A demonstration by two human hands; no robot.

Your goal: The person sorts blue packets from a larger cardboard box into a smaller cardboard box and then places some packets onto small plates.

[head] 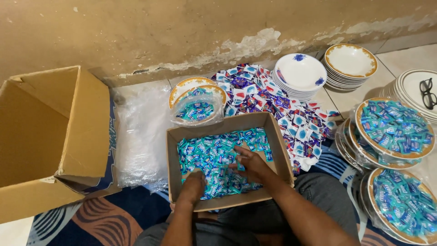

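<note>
Both hands (193, 184) (252, 166) dig into glossy teal sweets (214, 155) in shallow cardboard tray (282, 155)

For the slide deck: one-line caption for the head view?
Both hands, left and right, sort teal candy packets in a shallow cardboard box, plates stacked around.

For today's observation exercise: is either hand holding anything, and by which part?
Cannot be told. Both the left hand and right hand rest among the blue sweet packets in the shallow cardboard box; no grip shows.
</note>
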